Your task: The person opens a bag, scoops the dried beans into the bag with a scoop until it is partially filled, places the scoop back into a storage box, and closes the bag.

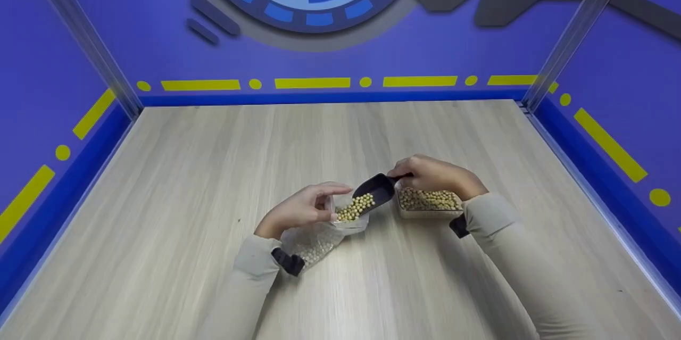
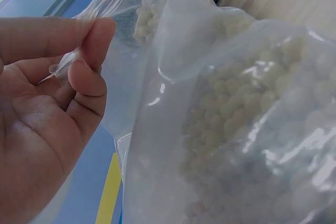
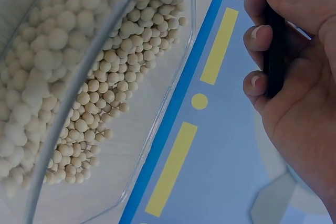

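My left hand (image 1: 303,206) pinches the open mouth of a clear plastic zip bag (image 1: 321,239) between thumb and fingers. Pale round beans (image 2: 231,103) fill the bag's lower part in the left wrist view. My right hand (image 1: 437,174) grips the handle of a black scoop (image 1: 380,187), fingers curled round it. The scoop tilts down to the left, its lip inside the bag's mouth. Yellowish beans (image 1: 355,207) lie at that lip and in the opening. Just below my right hand stands a clear rectangular container (image 1: 429,214) holding more of the same beans (image 3: 107,85).
Under everything is a light wood-grain table (image 1: 213,170). Blue panels (image 1: 340,63) with yellow marks border it at the back and both sides. Metal posts (image 1: 80,31) rise at the back corners.
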`<state>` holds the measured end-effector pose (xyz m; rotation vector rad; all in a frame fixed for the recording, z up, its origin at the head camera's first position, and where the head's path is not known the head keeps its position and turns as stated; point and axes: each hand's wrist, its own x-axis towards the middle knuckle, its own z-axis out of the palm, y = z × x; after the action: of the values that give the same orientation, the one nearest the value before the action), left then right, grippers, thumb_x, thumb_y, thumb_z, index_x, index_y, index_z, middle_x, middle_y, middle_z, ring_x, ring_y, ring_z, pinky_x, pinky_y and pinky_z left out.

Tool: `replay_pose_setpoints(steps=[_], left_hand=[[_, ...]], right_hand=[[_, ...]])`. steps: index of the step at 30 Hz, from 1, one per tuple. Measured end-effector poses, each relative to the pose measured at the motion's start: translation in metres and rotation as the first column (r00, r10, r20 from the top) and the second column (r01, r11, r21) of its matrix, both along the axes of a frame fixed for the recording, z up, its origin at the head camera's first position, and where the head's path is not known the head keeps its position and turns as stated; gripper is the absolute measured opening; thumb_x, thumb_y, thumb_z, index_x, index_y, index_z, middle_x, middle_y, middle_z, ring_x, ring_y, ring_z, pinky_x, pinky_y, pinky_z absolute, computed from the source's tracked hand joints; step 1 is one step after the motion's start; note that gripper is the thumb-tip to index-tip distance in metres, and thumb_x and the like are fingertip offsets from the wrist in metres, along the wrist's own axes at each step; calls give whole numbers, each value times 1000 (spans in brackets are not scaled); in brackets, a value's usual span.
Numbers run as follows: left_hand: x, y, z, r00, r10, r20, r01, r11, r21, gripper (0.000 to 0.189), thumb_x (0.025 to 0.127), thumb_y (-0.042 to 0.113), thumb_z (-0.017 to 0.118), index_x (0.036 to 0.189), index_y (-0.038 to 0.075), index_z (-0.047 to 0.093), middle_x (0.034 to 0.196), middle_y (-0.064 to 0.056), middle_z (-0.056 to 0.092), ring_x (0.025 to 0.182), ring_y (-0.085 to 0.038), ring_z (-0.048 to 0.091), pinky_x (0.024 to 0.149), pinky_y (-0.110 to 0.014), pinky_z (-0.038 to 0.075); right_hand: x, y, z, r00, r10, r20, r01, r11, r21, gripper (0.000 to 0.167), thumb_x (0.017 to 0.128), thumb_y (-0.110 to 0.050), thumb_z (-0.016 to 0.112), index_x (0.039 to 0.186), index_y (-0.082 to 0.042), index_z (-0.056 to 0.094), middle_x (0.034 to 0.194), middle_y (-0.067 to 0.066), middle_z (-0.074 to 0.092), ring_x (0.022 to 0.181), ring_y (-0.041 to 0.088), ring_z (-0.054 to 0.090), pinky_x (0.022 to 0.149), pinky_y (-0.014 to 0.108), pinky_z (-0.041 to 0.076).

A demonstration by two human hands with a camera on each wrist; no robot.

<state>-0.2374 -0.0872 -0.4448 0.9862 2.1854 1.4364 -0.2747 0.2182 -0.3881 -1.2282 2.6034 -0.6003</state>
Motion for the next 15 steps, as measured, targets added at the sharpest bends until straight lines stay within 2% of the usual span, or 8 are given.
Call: replay_pose_setpoints(steps=[12, 15], left_hand=[[-1, -1, 0, 1000, -2, -6, 2, 1000, -13, 60, 82, -6, 62, 140, 3, 49, 141, -15, 49, 71, -8, 44, 65, -18, 40], [0, -1, 0, 1000, -7, 8, 7, 1000, -8, 60, 82, -7, 61, 140, 3, 48, 140, -18, 49, 71, -8, 44, 63, -18, 40]], right_hand=[[2, -3, 3, 1000, -14, 12, 14, 1000, 19, 27, 90, -4, 61, 116, -2, 69, 101, 12, 71, 90, 21, 64, 83, 39, 53], [1, -3, 3, 1000, -4, 8, 4, 1000, 19, 27, 90, -3, 61, 115, -2, 70, 100, 12, 71, 88, 20, 64, 80, 38, 53]])
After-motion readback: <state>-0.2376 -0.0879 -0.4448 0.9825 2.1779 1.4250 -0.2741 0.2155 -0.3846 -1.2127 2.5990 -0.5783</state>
